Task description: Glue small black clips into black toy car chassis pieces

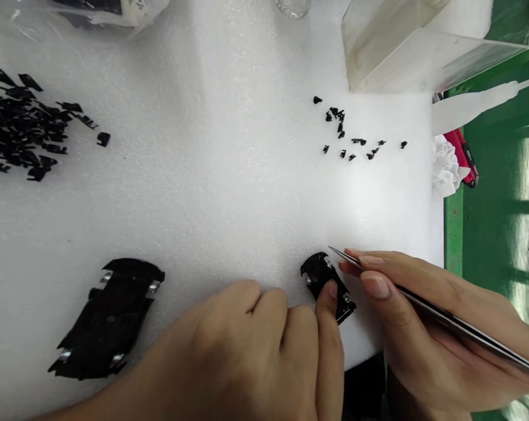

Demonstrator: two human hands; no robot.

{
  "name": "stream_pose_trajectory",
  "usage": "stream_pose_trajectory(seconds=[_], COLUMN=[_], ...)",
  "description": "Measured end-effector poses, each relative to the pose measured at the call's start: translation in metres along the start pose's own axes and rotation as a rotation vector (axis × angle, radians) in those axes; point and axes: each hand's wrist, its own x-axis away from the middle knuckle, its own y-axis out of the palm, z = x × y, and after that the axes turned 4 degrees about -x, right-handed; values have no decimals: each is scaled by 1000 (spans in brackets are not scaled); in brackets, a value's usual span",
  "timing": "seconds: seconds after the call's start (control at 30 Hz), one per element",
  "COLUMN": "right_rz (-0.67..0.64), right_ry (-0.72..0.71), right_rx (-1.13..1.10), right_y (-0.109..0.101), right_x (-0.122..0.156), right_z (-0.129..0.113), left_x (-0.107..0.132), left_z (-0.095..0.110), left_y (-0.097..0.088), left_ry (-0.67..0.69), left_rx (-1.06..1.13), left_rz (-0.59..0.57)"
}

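Observation:
My left hand [256, 345] rests low in the middle of the white foam pad [229, 175], fingers curled, with its forefinger pressed on a small black car part [319, 272]. Just right of that part, my right hand [418, 316] pinches metal tweezers [466, 330]; their tip points at the part's upper right edge, and nothing shows in the tip. A larger black toy car body [106, 318] lies upside down at the lower left, apart from both hands.
A heap of black plastic pieces [19, 128] lies at the far left. Several tiny black bits [347, 131] are scattered at the upper right. A clear plastic box [422, 41] stands at the top right. A green surface [497, 222] borders the pad's right edge, with a red item [464, 155] by it.

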Motion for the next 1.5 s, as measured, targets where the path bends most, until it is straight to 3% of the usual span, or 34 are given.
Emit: stream_pose_trajectory(seconds=[0.2,0.33,0.47,0.67,0.97,1.1,1.23,1.33,1.4,1.47,1.5], right_rz=[-145,-136,-154,-132,-34,-106,-258,-467,-544,-451,-325], right_ry=[-71,-84,-80,-83,-13,90,-219,-260,-232,-200,-184], right_rx=[-60,-102,-91,-77,-33,-42,33,60,76,41,15], right_y=[3,3,0,1,-6,-8,18,31,22,4,-6], right_x=[-8,-9,-8,-10,-3,-34,-80,-102,-110,-117,-123], right_z=[3,-1,-1,-2,-2,-13,-30,-35,-32,-23,-17], left_x=[0,0,1,1,0,-1,2,3,3,3,4], left_z=[4,4,5,9,3,-4,-10,-13,-15,-16,-16], left_y=[-6,-7,0,2,-1,-5,-5,1,5,6,7], left_ry=[-35,-61,-90,-125,-58,56,115,143,160,164,164], left_rx=[15,37,220,279,21,62,-13,-84,-112,-126,-131], left_rz=[-67,-44,20,20,-19,-71,25,55,64,74,74])
